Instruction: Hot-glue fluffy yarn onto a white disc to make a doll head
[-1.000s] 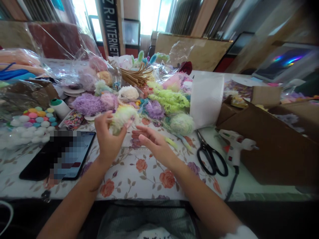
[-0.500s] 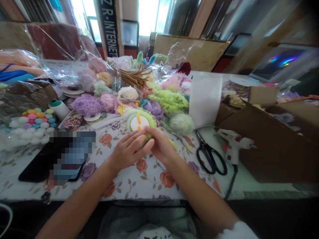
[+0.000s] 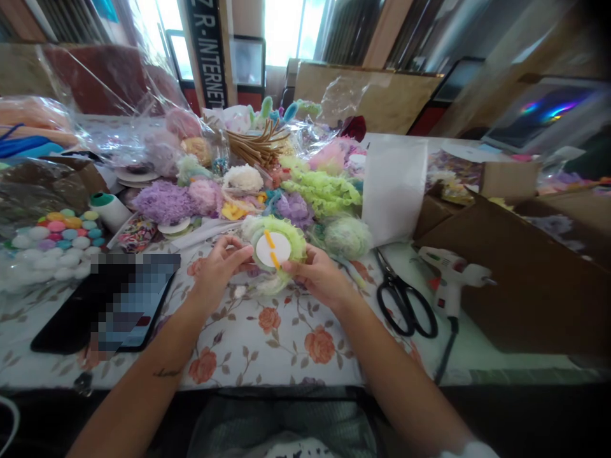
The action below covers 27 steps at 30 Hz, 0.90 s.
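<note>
Head view: one ruffled green piece (image 3: 299,240) over the cloth-covered bench (image 3: 296,350), between left hand (image 3: 222,267) and right hand (image 3: 319,273). On the left, thumb and fingers nearly closed in a light pinch at the near-side edge of the frill; on the right, thumb laid over the lower right of the front, with the other fingers mostly hidden, so no telling how tightly curled. Between the two sets of fingers, a white disc (image 3: 279,245) turned toward the camera, with yellow strips (image 3: 270,239) across it. Probably tilted this way to show the flat side, and gripped at the rim to spare the frill and leave the strips uncovered.

Just beyond the right fingers, a ball of pale green yarn (image 3: 347,236). Farther to the right of them, black-handled scissors (image 3: 405,308), handles toward the body, then a glue gun (image 3: 449,277) beside a brown box (image 3: 520,286); likely placed there for easy reach. Well left of the left fingers, a phone (image 3: 143,305), partly blurred out, perhaps set aside from the handling. Past the left fingers, lilac yarn (image 3: 165,198), perhaps kept farther back for working room.
</note>
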Available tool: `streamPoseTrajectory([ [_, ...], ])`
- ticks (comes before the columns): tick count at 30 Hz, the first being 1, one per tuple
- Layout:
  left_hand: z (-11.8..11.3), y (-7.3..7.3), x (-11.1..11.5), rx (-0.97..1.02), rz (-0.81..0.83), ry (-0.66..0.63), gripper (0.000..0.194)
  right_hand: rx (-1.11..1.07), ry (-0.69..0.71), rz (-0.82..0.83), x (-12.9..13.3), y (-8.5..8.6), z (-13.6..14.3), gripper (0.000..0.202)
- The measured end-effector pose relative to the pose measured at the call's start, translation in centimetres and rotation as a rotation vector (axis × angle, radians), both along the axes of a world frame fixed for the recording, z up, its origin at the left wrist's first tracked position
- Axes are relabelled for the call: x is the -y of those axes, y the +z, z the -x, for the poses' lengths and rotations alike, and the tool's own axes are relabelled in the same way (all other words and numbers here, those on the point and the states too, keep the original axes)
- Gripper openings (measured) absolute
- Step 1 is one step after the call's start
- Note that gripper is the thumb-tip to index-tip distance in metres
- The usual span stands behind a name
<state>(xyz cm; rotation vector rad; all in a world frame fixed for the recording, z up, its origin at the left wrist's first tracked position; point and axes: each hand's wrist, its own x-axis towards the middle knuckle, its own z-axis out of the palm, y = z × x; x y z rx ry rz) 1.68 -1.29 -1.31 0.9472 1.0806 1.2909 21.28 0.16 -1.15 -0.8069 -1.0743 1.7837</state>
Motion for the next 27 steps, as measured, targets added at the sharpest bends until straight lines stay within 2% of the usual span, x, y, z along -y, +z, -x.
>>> streamPoseTrajectory([
  [4, 0.2, 0.1, 0.4, -0.007, -0.028, -0.065, 0.037, 0.039, -0.025, -0.028, 0.2, -0.1, -0.3, 0.047],
  [7, 0.5, 0.4, 0.6, 0.025, -0.113, -0.242, 0.029, 0.05, -0.05, -0.044, 0.3, -0.1, -0.3, 0.046],
  [10, 0.5, 0.4, 0.8, 0.035, -0.175, -0.384, 0.037, 0.048, -0.058, -0.067, 0.4, -0.2, -0.1, 0.042],
  [17, 0.0, -0.6, 0.7, 0.011, -0.173, -0.287, 0.037, 0.046, 0.05, -0.053, 0.9, -0.5, 0.3, 0.052],
  [21, -0.1, -0.6, 0.5, 0.02, -0.171, -0.257, 0.037, 0.062, -0.018, -0.044, 0.9, -0.5, 0.3, 0.058],
  [27, -0.5, -0.5, 0.6, 0.061, -0.144, -0.173, 0.04, 0.026, -0.096, -0.061, 0.5, -1.2, 0.3, 0.055],
])
